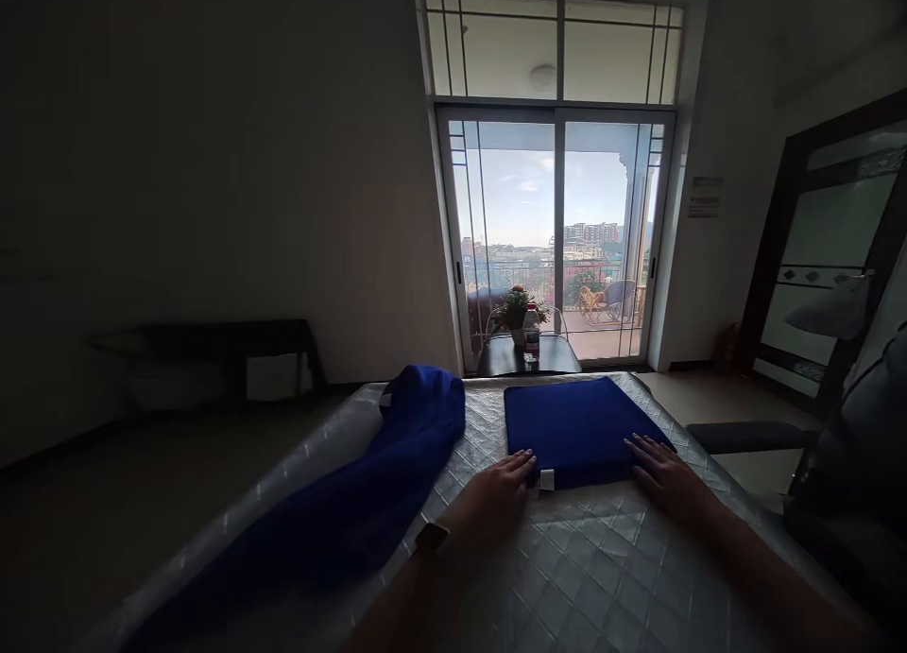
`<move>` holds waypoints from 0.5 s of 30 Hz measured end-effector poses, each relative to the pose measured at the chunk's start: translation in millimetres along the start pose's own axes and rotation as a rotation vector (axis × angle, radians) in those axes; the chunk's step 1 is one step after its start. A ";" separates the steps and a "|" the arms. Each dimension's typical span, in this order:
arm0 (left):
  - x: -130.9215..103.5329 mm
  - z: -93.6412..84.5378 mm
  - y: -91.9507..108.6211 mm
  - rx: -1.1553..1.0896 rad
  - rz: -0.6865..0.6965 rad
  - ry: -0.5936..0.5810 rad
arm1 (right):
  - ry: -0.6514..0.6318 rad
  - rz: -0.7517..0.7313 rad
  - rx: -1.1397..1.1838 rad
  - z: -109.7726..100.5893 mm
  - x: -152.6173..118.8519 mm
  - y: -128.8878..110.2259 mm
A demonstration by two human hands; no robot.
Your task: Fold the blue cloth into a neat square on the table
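Observation:
A blue cloth (577, 426), folded into a flat rectangle, lies on the quilted mattress (595, 558). A small white tag (546, 480) sticks out at its near edge. My left hand (500, 483) rests at the cloth's near left corner, fingers stretched out. On the near right corner lies my right hand (658, 469), flat with its fingers apart. To the left, a second blue cloth (368, 502) is spread in a long loose heap, bunched at its far end, with a pale label there.
Beyond the mattress stands a dark chair (496, 355) holding a water bottle (531, 336) and a potted plant (516, 315). Behind it are sliding glass doors (559, 228). A dark low unit (233, 360) sits at the left wall, and a dark padded bench (751, 437) at the right.

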State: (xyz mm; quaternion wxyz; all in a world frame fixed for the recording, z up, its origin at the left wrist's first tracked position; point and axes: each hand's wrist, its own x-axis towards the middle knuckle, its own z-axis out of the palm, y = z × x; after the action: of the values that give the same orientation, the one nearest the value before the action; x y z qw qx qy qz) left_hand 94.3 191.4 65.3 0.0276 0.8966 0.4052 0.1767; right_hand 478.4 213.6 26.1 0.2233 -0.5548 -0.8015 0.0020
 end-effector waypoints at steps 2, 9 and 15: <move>-4.0 -22.1 -6.5 -0.001 -0.130 -0.013 | 0.011 -0.010 0.022 1.0 0.0 3.8; -64.6 -117.2 -79.2 0.110 -0.704 0.124 | 0.093 0.014 0.047 0.8 0.3 4.2; -101.6 -131.4 -96.8 -0.076 -0.824 0.108 | 0.096 0.039 0.030 0.4 -0.3 3.8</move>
State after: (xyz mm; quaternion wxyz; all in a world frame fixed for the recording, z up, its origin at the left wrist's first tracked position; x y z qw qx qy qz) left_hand -81.6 169.1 139.7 0.1077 0.6473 0.7241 0.2124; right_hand 481.8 214.9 24.6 0.2695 -0.5666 -0.7787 -0.0082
